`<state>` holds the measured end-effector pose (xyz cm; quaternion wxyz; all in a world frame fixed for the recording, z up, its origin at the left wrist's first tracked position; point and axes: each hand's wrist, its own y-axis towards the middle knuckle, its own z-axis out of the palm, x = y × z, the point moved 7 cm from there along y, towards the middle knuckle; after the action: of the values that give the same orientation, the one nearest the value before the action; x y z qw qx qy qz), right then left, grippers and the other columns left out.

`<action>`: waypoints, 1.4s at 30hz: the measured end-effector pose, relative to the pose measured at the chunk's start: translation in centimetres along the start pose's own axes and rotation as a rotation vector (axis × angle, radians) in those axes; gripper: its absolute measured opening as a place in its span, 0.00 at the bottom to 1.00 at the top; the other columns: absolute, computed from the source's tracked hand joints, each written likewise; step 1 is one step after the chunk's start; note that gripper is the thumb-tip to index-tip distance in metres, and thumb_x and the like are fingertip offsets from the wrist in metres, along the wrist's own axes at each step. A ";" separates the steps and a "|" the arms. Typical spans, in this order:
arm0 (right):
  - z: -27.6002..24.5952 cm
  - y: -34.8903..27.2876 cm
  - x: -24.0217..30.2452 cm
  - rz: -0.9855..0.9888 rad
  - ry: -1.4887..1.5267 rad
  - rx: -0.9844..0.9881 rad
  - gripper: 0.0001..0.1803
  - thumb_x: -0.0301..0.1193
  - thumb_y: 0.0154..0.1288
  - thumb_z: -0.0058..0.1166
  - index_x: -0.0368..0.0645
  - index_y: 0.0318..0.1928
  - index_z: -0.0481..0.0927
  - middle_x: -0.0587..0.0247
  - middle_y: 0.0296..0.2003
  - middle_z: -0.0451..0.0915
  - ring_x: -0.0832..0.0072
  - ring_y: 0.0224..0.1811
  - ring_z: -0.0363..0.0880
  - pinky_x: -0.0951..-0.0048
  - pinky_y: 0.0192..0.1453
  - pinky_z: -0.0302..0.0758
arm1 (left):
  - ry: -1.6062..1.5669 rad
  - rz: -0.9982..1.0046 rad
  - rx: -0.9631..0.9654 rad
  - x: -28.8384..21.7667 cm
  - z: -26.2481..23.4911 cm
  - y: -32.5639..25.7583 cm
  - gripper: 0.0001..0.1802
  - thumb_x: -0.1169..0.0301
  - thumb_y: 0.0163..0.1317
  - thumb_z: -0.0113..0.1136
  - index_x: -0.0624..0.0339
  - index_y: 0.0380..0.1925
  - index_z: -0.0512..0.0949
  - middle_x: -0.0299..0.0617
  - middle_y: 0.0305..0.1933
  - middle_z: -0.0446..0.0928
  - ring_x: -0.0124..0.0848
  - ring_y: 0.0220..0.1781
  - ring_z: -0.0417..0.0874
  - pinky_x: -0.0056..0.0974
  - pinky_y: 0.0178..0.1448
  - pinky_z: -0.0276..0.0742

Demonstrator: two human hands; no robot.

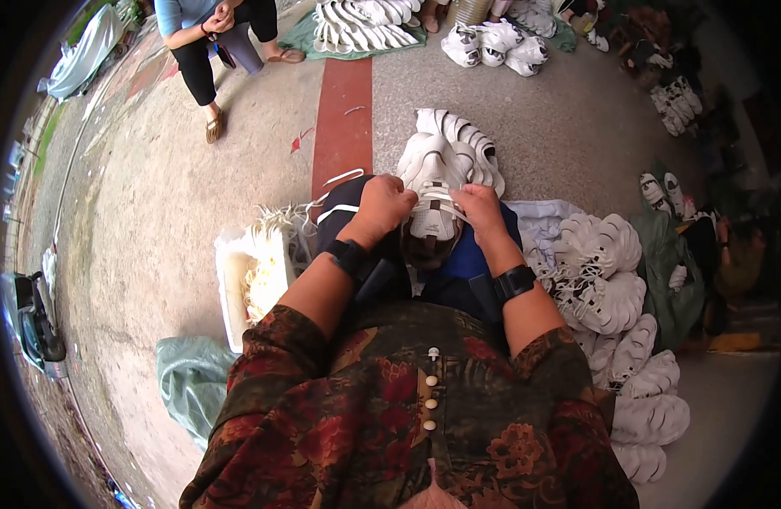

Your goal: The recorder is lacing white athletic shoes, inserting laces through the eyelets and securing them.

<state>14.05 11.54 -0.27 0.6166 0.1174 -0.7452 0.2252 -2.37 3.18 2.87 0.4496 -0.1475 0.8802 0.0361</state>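
Observation:
A white shoe upper (435, 161) rests at my knees, its toe pointing away from me and its tongue (433, 225) towards me. A white shoelace (435, 194) runs across its eyelets. My left hand (385, 206) is closed in a pinch at the left eyelet edge, and a loose length of lace trails leftward from beside it. On the right edge, my right hand (482, 209) pinches the lace between thumb and finger. The exact fingertip grip is partly hidden. Just beyond lies a fanned stack of white uppers (479, 148).
To my left stands a white box (232, 293) with pale laces (276, 242) spilling out, near a green sack (191, 382). Piled white uppers (607, 301) lie on my right. A seated person (200, 51) is at the far left; more uppers (365, 25) lie at the back.

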 end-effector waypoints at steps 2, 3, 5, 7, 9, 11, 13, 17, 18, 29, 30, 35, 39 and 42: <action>-0.1 -0.5 1.1 -0.113 -0.378 -0.119 0.09 0.29 0.51 0.52 0.36 0.20 0.75 0.47 0.18 0.74 0.57 0.22 0.75 0.62 0.27 0.69 | 0.126 0.093 -0.092 -0.1 -0.1 0.0 0.13 0.66 0.50 0.53 0.68 0.23 0.77 0.57 0.27 0.77 0.49 0.30 0.78 0.45 0.39 0.73; -0.1 -0.9 2.5 -0.228 -0.756 -0.238 0.11 0.31 0.52 0.51 0.35 0.20 0.75 0.45 0.19 0.74 0.53 0.24 0.75 0.60 0.28 0.69 | 0.251 0.187 -0.185 -0.5 -0.4 -0.2 0.13 0.66 0.49 0.53 0.67 0.23 0.77 0.58 0.29 0.76 0.52 0.32 0.77 0.47 0.41 0.73; 0.0 -1.2 3.0 -0.237 -0.760 -0.214 0.12 0.32 0.52 0.52 0.35 0.21 0.75 0.44 0.20 0.73 0.50 0.26 0.74 0.59 0.29 0.70 | 0.257 0.148 -0.174 -0.2 -0.2 -0.4 0.12 0.66 0.50 0.53 0.66 0.23 0.76 0.58 0.30 0.76 0.51 0.33 0.77 0.47 0.41 0.73; -0.1 -1.6 3.0 -0.245 -0.765 -0.192 0.13 0.33 0.52 0.52 0.34 0.22 0.76 0.42 0.22 0.73 0.48 0.28 0.73 0.58 0.31 0.70 | 0.262 0.111 -0.161 -0.3 -0.3 -0.9 0.12 0.66 0.50 0.52 0.65 0.23 0.75 0.57 0.30 0.76 0.50 0.35 0.78 0.47 0.42 0.74; -0.6 -2.1 2.4 -0.230 -0.591 -0.138 0.08 0.28 0.49 0.51 0.35 0.22 0.76 0.47 0.20 0.74 0.56 0.24 0.76 0.62 0.29 0.70 | 0.340 -0.007 -0.064 -0.1 -0.1 -1.4 0.11 0.65 0.51 0.52 0.64 0.24 0.73 0.55 0.29 0.76 0.50 0.36 0.78 0.47 0.40 0.74; -2.3 -2.2 0.7 -0.196 -0.389 -0.255 0.05 0.25 0.47 0.50 0.36 0.22 0.76 0.53 0.18 0.75 0.63 0.23 0.75 0.65 0.28 0.70 | 0.280 -0.011 -0.120 -0.3 -0.7 -2.0 0.10 0.66 0.51 0.53 0.63 0.24 0.73 0.54 0.28 0.76 0.50 0.35 0.78 0.47 0.39 0.74; -5.2 -2.5 -1.2 -0.051 0.046 -0.411 0.06 0.18 0.41 0.48 0.39 0.21 0.77 0.70 0.15 0.72 0.81 0.20 0.70 0.77 0.23 0.64 | 0.224 -0.025 -0.179 1.8 -2.2 -2.3 0.09 0.67 0.51 0.53 0.63 0.24 0.73 0.53 0.27 0.76 0.50 0.35 0.78 0.46 0.38 0.74; -13.7 -4.3 -4.2 0.061 0.475 -0.560 0.07 0.17 0.42 0.44 0.39 0.21 0.75 0.70 0.15 0.68 0.83 0.12 0.60 0.83 0.16 0.54 | -0.161 -0.094 -0.353 8.9 -4.4 -2.9 0.05 0.71 0.50 0.54 0.60 0.27 0.73 0.50 0.27 0.77 0.48 0.33 0.78 0.45 0.37 0.73; -13.9 -4.8 -5.1 0.116 0.442 -0.562 0.07 0.17 0.43 0.43 0.40 0.21 0.74 0.70 0.15 0.68 0.82 0.12 0.61 0.81 0.15 0.55 | -0.222 -0.094 -0.377 9.0 -4.4 -3.7 0.06 0.72 0.49 0.54 0.59 0.28 0.73 0.48 0.27 0.77 0.48 0.32 0.78 0.45 0.37 0.73; -2.2 -6.3 7.0 -0.600 -1.458 -0.161 0.20 0.22 0.53 0.44 0.37 0.50 0.70 0.33 0.58 0.57 0.48 0.64 0.52 0.45 0.65 0.47 | 0.698 0.570 -0.197 -4.7 -1.1 -4.2 0.29 0.63 0.51 0.56 0.56 0.54 0.67 0.48 0.64 0.57 0.44 0.68 0.51 0.51 0.67 0.48; -1.5 -5.9 7.3 -0.601 -1.475 -0.096 0.20 0.22 0.54 0.43 0.34 0.50 0.69 0.32 0.58 0.57 0.49 0.66 0.49 0.43 0.65 0.44 | 0.734 0.570 -0.146 -4.6 -0.3 -4.0 0.30 0.61 0.51 0.56 0.55 0.56 0.65 0.47 0.66 0.54 0.44 0.70 0.48 0.55 0.67 0.43; -1.2 -5.1 5.7 -0.617 -1.659 0.026 0.20 0.26 0.55 0.44 0.30 0.48 0.70 0.33 0.57 0.59 0.57 0.68 0.46 0.40 0.65 0.43 | 0.774 0.522 -0.104 -4.4 0.6 -3.5 0.32 0.56 0.53 0.54 0.55 0.58 0.64 0.46 0.68 0.51 0.42 0.71 0.44 0.60 0.67 0.37; -0.3 -5.3 5.0 -0.571 -1.669 0.095 0.18 0.27 0.56 0.43 0.31 0.47 0.71 0.36 0.57 0.60 0.58 0.67 0.47 0.40 0.65 0.43 | 0.810 0.470 -0.097 -2.9 0.3 -3.4 0.33 0.52 0.55 0.51 0.56 0.58 0.64 0.47 0.68 0.50 0.42 0.72 0.43 0.60 0.67 0.37; -0.7 -4.6 3.6 -0.544 -1.596 0.090 0.17 0.26 0.56 0.41 0.32 0.46 0.72 0.37 0.58 0.60 0.55 0.66 0.50 0.42 0.65 0.44 | 0.847 0.478 -0.085 -3.0 0.7 -3.5 0.32 0.52 0.55 0.49 0.56 0.58 0.64 0.48 0.67 0.52 0.42 0.71 0.44 0.60 0.67 0.37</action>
<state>15.97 8.22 4.20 -0.0673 0.4412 -0.8934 -0.0522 0.86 0.69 5.12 0.0244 0.0389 0.9928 0.1111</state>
